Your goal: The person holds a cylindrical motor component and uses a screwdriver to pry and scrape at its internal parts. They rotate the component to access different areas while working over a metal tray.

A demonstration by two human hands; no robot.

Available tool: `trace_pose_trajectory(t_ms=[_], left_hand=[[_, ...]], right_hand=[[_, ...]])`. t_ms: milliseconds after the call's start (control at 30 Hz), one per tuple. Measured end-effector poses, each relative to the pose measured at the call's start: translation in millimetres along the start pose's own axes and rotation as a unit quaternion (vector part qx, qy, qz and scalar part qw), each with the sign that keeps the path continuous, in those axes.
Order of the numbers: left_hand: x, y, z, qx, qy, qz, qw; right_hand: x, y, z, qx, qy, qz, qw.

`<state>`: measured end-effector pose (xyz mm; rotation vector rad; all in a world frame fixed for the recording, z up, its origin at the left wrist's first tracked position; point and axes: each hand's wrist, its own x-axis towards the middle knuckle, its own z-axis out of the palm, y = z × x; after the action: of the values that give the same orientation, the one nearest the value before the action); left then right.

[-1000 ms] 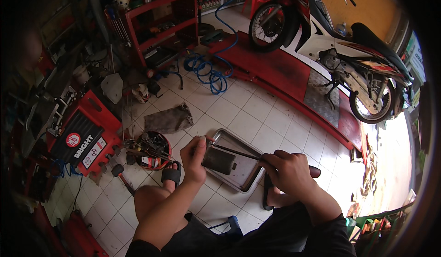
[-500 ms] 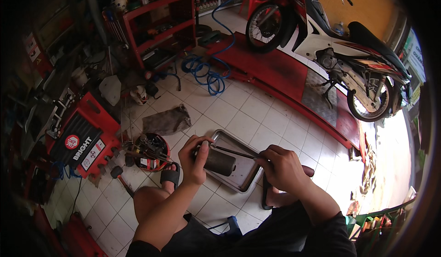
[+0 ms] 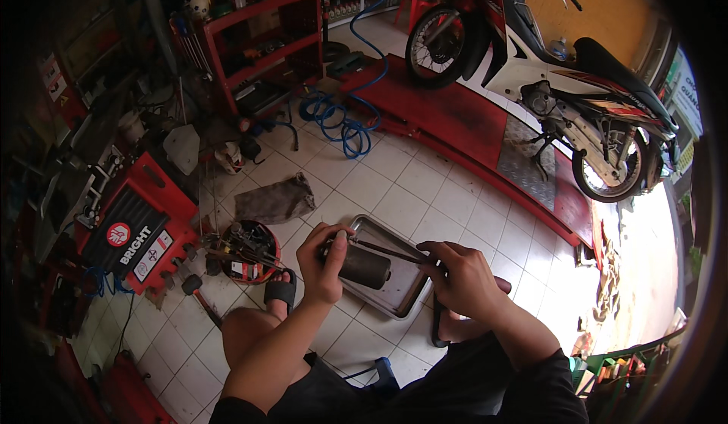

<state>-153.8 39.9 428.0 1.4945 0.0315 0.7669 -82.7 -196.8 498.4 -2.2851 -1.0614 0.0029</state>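
Note:
My left hand (image 3: pixel 323 261) is closed around one end of a dark metal cylinder with a small nub at its far end, probably a small electric motor (image 3: pixel 365 267). From its top a thin dark cable-like length (image 3: pixel 390 252) runs right to my right hand (image 3: pixel 459 274), whose thumb and fingers pinch its other end. Whether that length is a cable or a rod, I cannot make out. A rounded brown end (image 3: pixel 503 284) shows past my right hand. Below the hands a shallow metal tray (image 3: pixel 406 308) lies on the tiled floor, partly covered by them.
A red tub of tools (image 3: pixel 262 272) stands left of the tray, near a hammer (image 3: pixel 199 297) and a grey rag (image 3: pixel 277 198). Beyond lie a coiled blue hose (image 3: pixel 337 125) and a red lift platform (image 3: pixel 447 106) bearing a motorcycle (image 3: pixel 546 90). A red tool cart (image 3: pixel 265 49) stands behind.
My right hand has shifted slightly and its index finger is straighter along the dark length. My left hand and the cylinder have barely moved.

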Motion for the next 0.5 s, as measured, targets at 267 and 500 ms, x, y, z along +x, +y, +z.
trace_pose_trajectory(t_ms=[267,500], left_hand=[[-0.7,2.1,1.2,0.011,-0.004,0.001,1.000],[-0.5,-1.0,3.8,0.007,-0.013,0.017,1.000]], right_hand=[[-0.8,-2.7,-0.1,0.001,-0.013,0.006,1.000],[0.9,-7.5,-4.6,-0.001,-0.008,-0.008,1.000]])
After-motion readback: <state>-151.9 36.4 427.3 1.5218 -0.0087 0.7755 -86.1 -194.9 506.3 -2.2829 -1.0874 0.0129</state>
